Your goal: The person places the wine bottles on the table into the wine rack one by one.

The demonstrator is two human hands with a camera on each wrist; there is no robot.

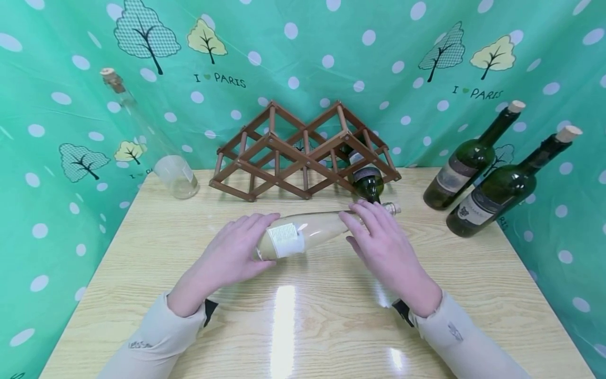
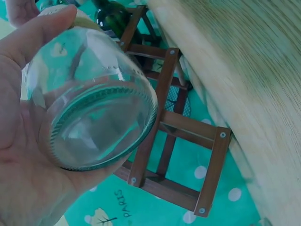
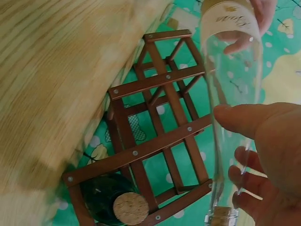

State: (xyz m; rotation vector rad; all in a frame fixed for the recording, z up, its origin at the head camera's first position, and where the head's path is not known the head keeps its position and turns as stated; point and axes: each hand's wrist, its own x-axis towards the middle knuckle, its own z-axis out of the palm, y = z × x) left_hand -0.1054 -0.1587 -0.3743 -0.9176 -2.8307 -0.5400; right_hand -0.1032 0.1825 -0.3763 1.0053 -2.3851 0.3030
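A clear glass bottle (image 1: 324, 229) with a pale label lies nearly level between my hands, in front of the wooden rack (image 1: 279, 138). My left hand (image 1: 232, 247) grips it round the base end; the left wrist view shows the thick round bottom of the clear bottle (image 2: 103, 127) facing the camera. Towards the neck, my right hand (image 1: 385, 245) holds it, thumb on one side and fingers curled on the other in the right wrist view. The cork (image 3: 221, 217) sits in its mouth. A dark green bottle (image 1: 369, 181) lies in the rack's right side, corked end forward.
Two corked green bottles (image 1: 459, 173) (image 1: 497, 197) stand at the right of the wooden table (image 1: 331, 326). Another clear corked bottle (image 1: 175, 171) stands at the back left. Behind the table hangs a green dotted curtain (image 1: 293, 58).
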